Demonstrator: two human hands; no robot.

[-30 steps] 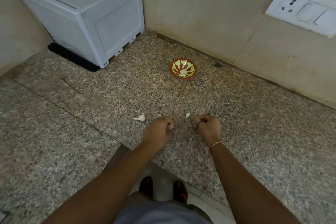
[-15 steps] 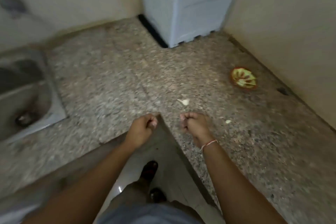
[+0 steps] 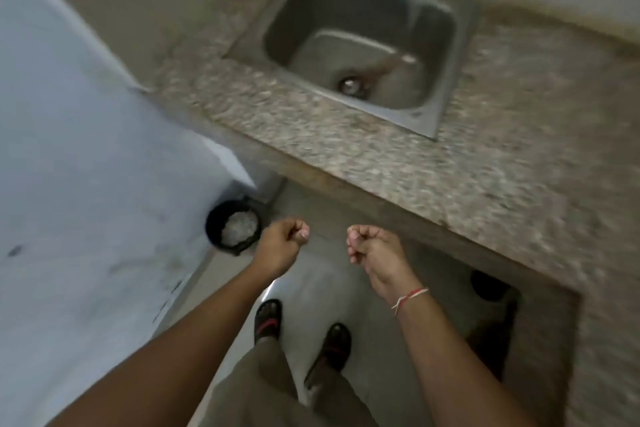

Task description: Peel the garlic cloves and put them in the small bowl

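Observation:
My left hand [image 3: 282, 246] and my right hand [image 3: 372, 248] are held out side by side above the floor, a little apart. Each is curled into a fist with the thumb pressed against the fingers. I can see nothing sticking out of either fist, and whatever may be inside is hidden. The small bowl and the garlic cloves are out of view. A red thread is tied round my right wrist.
A black bin [image 3: 232, 227] with pale scraps inside stands on the floor just left of my left hand. A steel sink [image 3: 434, 128] is set into the granite counter [image 3: 346, 156] ahead. A large white surface [image 3: 86, 184] fills the left. My sandalled feet [image 3: 267, 321] are below.
My view has swung left from the bowl and cloves to the sink and the floor. Both fists left the counter and now hang over the floor near the bin.

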